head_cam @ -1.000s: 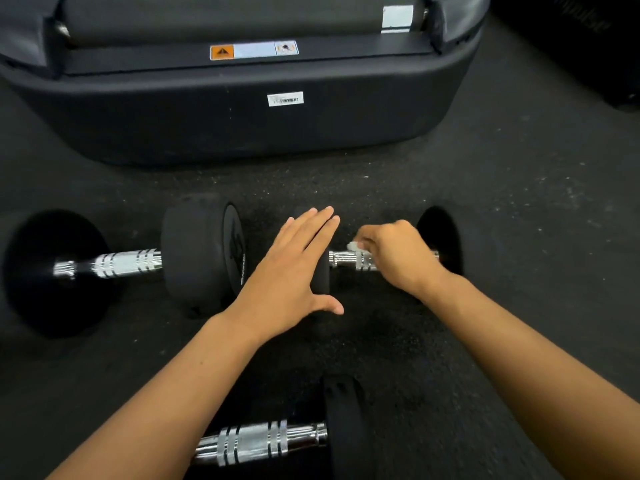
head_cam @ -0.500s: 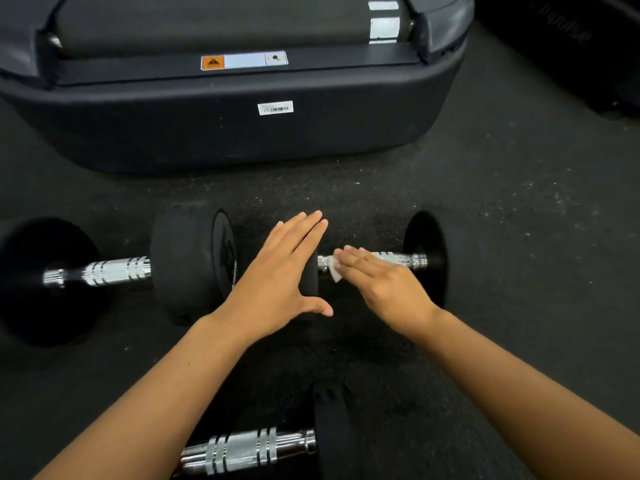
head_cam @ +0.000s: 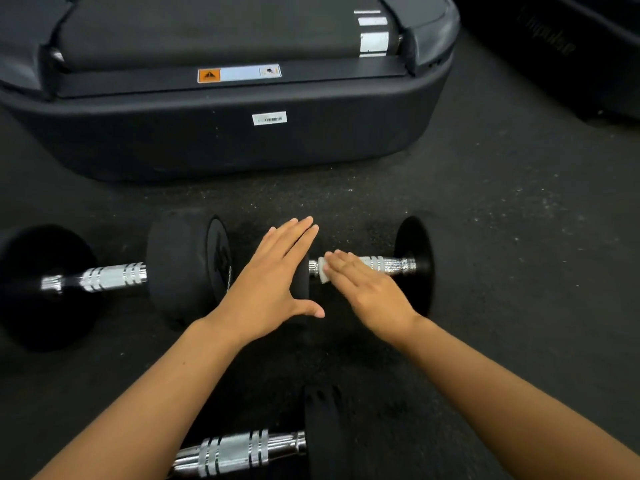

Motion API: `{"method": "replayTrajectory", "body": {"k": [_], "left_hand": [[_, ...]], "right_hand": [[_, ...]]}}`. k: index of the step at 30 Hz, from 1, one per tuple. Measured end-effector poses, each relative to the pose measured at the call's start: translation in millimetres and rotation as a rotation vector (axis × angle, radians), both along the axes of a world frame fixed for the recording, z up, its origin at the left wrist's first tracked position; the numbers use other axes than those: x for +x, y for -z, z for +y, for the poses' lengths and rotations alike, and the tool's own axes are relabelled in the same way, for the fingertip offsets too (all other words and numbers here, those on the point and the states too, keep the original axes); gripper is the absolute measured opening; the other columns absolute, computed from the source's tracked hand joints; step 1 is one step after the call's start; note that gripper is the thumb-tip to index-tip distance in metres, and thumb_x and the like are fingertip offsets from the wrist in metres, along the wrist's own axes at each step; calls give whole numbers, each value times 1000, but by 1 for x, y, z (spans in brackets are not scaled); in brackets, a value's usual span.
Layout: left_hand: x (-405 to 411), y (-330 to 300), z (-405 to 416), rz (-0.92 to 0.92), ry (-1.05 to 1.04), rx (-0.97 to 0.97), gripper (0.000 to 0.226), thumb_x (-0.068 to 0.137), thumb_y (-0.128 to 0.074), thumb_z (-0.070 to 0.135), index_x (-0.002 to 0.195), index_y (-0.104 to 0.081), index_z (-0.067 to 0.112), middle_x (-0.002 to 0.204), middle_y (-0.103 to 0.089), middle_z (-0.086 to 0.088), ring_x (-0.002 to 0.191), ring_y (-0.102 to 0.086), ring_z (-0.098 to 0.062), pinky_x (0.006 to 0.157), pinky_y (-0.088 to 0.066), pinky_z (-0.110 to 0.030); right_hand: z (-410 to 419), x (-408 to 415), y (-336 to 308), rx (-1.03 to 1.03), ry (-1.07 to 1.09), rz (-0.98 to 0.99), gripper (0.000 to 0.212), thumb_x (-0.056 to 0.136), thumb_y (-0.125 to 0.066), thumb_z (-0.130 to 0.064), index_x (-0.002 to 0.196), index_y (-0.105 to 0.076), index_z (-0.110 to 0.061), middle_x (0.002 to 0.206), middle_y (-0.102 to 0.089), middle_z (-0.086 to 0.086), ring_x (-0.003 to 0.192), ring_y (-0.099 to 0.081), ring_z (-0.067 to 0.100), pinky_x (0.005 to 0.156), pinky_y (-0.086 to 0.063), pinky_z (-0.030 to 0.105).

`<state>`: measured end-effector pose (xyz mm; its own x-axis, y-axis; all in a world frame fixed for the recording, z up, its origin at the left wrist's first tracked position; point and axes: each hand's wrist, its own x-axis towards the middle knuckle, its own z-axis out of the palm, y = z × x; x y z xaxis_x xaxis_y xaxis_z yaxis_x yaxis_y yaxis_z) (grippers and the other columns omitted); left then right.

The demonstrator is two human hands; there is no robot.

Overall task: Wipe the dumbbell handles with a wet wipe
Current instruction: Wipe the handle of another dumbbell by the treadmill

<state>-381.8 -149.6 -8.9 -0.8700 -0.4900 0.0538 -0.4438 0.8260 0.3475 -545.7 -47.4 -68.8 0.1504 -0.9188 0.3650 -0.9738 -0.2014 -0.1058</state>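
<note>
Right hand [head_cam: 372,292] flat, straight fingers pressing white wet wipe [head_cam: 322,274] onto chrome dumbbell handle [head_cam: 384,265], left hand [head_cam: 273,285] spread, steadying the weight head beside the wipe.

A faint "impulse" brand [head_cam: 549,38] stands on the dark machine [head_cam: 571,64] at upper right.

A big black machine base [head_cam: 221,140] sits on the dark speckled rubber floor [head_cam: 502,237] at the far side. It carries an orange-and-white warning label [head_cam: 239,73] on its upper ledge and a small white barcode sticker [head_cam: 269,118] on its front wall. Another dark piece of equipment [head_cam: 571,53] stands at the upper right, well apart from it.
</note>
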Motion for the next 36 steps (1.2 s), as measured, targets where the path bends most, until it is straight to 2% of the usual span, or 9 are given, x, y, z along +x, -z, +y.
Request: {"method": "replayTrajectory", "body": {"k": [6,10,17,21,23,26,28,32,36], "left_hand": [[-2,-1,7,94,-41,106,102,66,-64,61,146,-11,28,152,-1,20,134,15,10,108,15,-15],[-13,-2,24,326,-95,106,68,75,-65,46,135,-43,25,143,-34,17,132,-7,13,108,8,-9],[-47,7,49,517,-142,-29,28,82,-58,26,100,-69,7,104,-68,-3,104,-58,-11,105,-34,-28],[-57,24,47,378,-95,-213,14,79,-63,13,87,-70,4,89,-69,-7,86,-65,-19,96,-41,-30],[-61,30,46,230,-94,-300,23,61,-81,6,82,-71,4,88,-69,-8,84,-66,-22,92,-46,-32],[-68,33,48,141,-142,-261,44,38,-90,1,76,-69,5,77,-66,-7,66,-65,-21,57,-53,-27],[-69,34,55,150,-160,-214,53,35,-89,1,83,-68,9,79,-67,-4,65,-65,-19,48,-49,-24],[-70,51,62,119,-117,-233,77,39,-86,-7,113,-65,4,115,-65,-13,106,-63,-27,90,-45,-38],[-82,61,46,220,-138,-140,63,51,-77,-18,110,-66,1,114,-65,-19,105,-62,-31,95,-32,-50]], "right_hand": [[11,-7,-11,30,114,-150,37,73,-72,4,108,-66,-3,116,-60,17,106,-56,34,72,-55,45],[21,-6,-27,-124,165,-230,24,79,-68,-5,102,-68,-11,100,-55,6,90,-49,23,61,-47,31],[30,-8,-48,-344,170,-474,0,85,-62,-8,85,-62,-9,84,-59,-1,80,-54,13,71,-45,22],[36,-12,-44,-176,319,-721,23,79,-67,2,96,-62,-13,94,-63,-2,88,-62,11,77,-51,23],[39,-16,-49,-115,344,-583,35,79,-64,5,109,-60,-13,109,-62,0,105,-56,13,91,-44,21],[44,-38,-50,-110,474,-244,42,81,-61,-4,123,-56,-6,133,-51,8,129,-36,24,109,-28,34],[47,-48,-44,-61,609,-279,47,86,-59,-9,131,-48,-6,142,-41,9,137,-26,25,113,-20,35],[46,-49,-29,-63,633,-273,45,92,-40,-23,133,-46,-7,141,-44,7,137,-28,22,112,-23,42],[46,-49,-27,-91,633,-230,48,91,-33,-25,132,-47,-5,139,-47,8,135,-31,23,111,-23,40]]}}
